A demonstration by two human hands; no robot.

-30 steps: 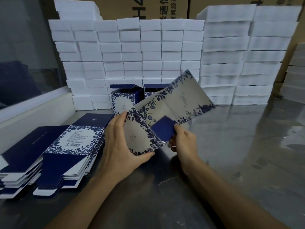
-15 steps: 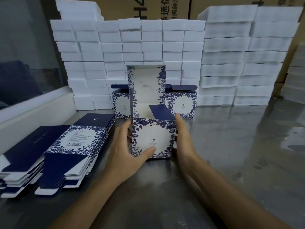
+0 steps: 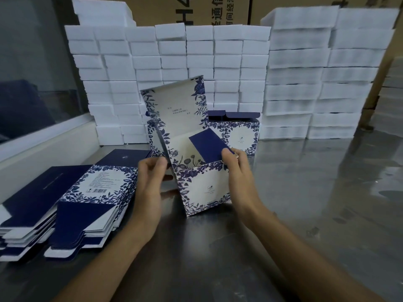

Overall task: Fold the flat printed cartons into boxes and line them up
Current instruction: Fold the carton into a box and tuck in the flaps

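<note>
Nearest, two bare forearms reach in over the grey metal table (image 3: 305, 192). At near left lie two stacks of flat cartons (image 3: 65, 210), navy and white with a blue floral border; the top one shows a panel of fine print and a barcode, too small to read.

In the middle the half-folded box (image 3: 205, 188) stands tilted on the table, its tall lid panel raised and leaning left. The left hand (image 3: 150, 184) is at its left side, fingers curled at the left wall's upper edge, thumb against the wall lower down. The right hand (image 3: 237, 168) pinches the navy side flap (image 3: 209, 147) at the box's right rim. The front face carries a small logo with illegible text under it; the lid's inner face has a few short lines of print, unreadable.

Just behind stand finished boxes (image 3: 237, 136), side by side, tops open, with the same small logo.

Farther back rise stacks of white foam blocks (image 3: 196, 62). Behind them, brown cardboard cases (image 3: 196, 9) bear a large "H4" and Chinese characters, partly cut off.
</note>
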